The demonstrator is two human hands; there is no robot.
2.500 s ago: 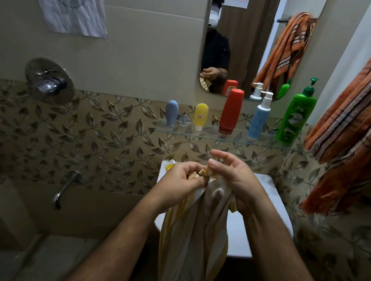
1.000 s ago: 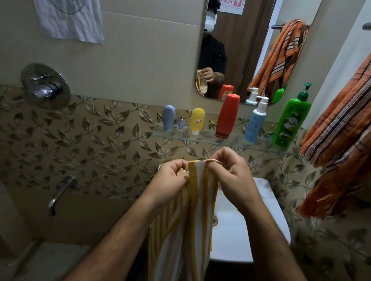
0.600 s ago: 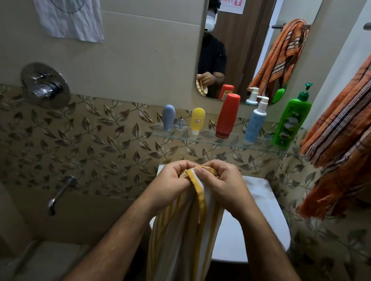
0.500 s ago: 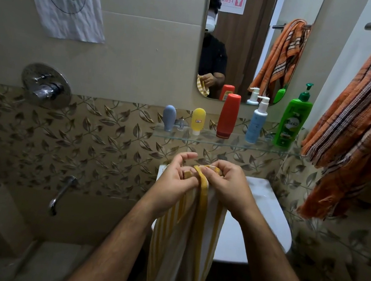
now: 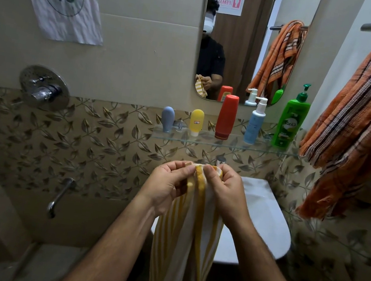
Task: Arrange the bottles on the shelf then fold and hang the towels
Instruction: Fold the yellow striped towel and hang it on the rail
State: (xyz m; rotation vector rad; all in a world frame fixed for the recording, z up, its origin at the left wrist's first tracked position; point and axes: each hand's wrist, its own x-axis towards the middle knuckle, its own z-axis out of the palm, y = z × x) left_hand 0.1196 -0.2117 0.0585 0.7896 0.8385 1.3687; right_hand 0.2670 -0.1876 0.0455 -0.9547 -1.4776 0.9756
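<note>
both hands' fingers (image 5: 183,171) pinch the yellow-striped towel (image 5: 187,236) top, towel hanging down.

Five bottles (image 5: 226,117), two towels (image 5: 187,236), two hands (image 5: 168,186).

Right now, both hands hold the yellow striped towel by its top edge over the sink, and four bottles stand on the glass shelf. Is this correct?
Not quite: the head view shows five bottles on the glass shelf, not four. The rest holds: the left hand and right hand grip the yellow striped towel over the sink.

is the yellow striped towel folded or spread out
Folded, roughly: the towel hangs as a narrow bunched strip, its top edge pinched between the left hand and right hand.
</note>
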